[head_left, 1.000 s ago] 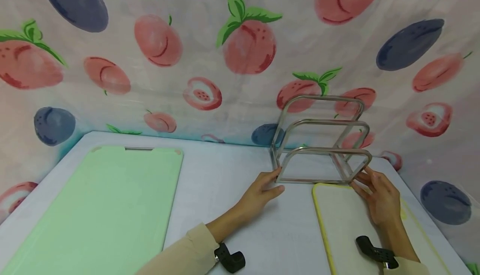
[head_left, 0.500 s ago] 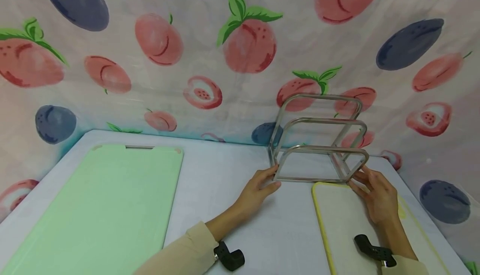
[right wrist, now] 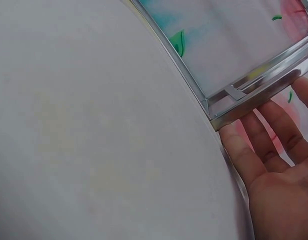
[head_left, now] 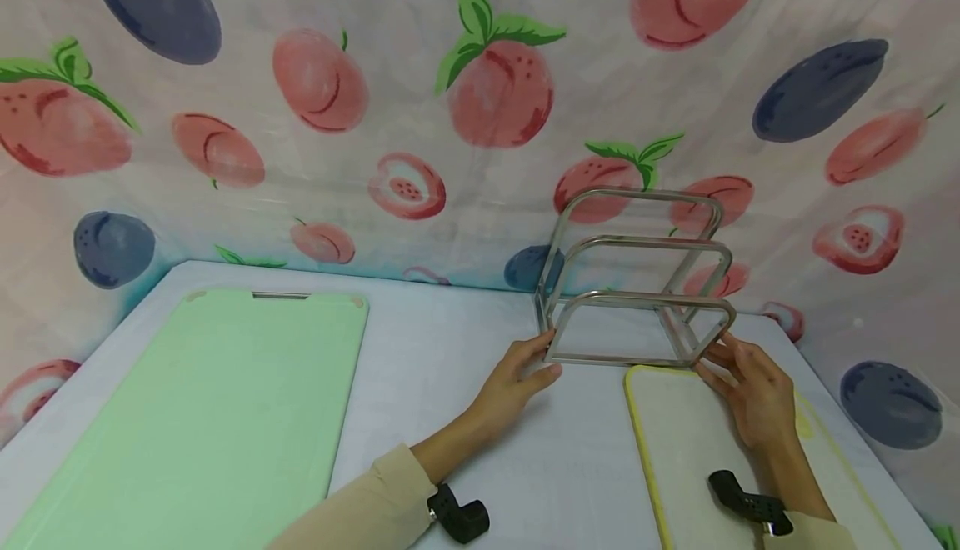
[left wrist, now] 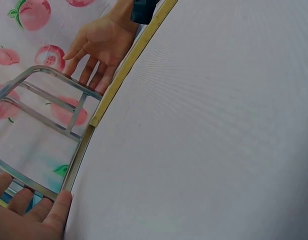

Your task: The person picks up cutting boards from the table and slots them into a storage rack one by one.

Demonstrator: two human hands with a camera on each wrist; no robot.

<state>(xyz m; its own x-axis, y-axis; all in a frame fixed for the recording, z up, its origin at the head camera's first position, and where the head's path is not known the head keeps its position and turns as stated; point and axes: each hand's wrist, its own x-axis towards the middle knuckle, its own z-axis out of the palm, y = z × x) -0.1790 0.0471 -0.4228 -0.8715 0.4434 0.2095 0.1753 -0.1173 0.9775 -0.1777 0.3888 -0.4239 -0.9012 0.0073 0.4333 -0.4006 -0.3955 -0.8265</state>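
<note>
A silver metal rack with upright looped bars [head_left: 652,242] stands near the back right of the table. My left hand [head_left: 510,387] touches its front left corner, the thumb apart from the fingers. At the opposite corner, the fingertips of my right hand [head_left: 757,396] meet the frame. The right wrist view shows those fingers extended against the lower bar [right wrist: 254,102], palm facing the rack. In the left wrist view, left fingertips [left wrist: 61,202] lie along the side of the frame. Below the rack's front right lies a white board with a yellow rim [head_left: 675,458], partly hidden by my right arm.
A large pale green cutting board [head_left: 217,417] with a slot handle at its far end lies flat on the left. White cloth [head_left: 450,325] covers the table. Behind it hangs a fruit-patterned curtain [head_left: 405,100], close to the rack's back.
The rack has shifted slightly to the left, with both hands moving along at its sides. Over the last half second almost nothing moves.
</note>
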